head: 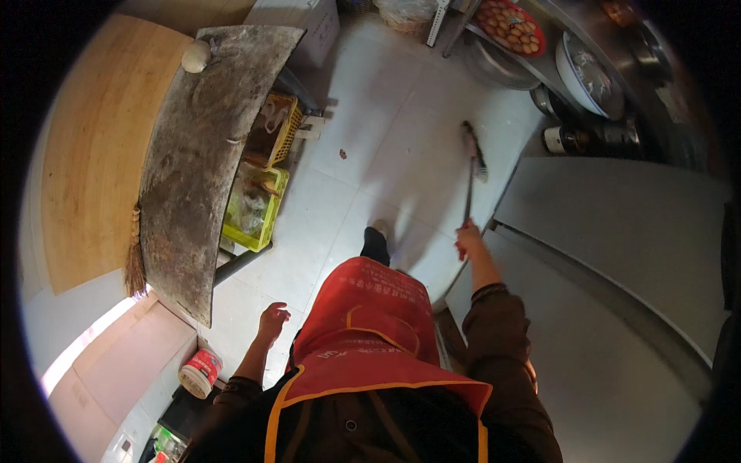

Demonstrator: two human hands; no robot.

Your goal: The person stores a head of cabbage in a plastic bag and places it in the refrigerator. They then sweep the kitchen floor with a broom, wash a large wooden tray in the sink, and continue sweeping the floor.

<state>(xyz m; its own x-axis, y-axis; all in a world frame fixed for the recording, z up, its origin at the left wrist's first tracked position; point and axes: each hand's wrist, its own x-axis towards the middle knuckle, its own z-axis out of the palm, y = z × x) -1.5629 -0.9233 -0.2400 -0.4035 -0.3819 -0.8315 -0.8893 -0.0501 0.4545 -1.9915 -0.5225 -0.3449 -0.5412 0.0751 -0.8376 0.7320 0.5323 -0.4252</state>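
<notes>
My right hand [468, 236] is closed around the handle of a long-handled broom [469, 184], out to the right of my red apron. The broom's dark bristled head [476, 151] rests on or just over the pale tiled floor [399, 133]; which of the two cannot be told. At the lower left, my left hand [274, 319] hangs over the floor with its fingers apart and slightly bent, holding nothing. A small reddish-brown scrap [343, 154] lies on the tiles, left of the broom head.
To the left is a worn board-topped table [185, 150] with yellow crates [272, 214] beneath. A hand brush [136, 260] hangs at its edge. A bucket [200, 370] stands lower left. On the right are a shelf with a red tray of eggs [535, 51] and a white cabinet [602, 202].
</notes>
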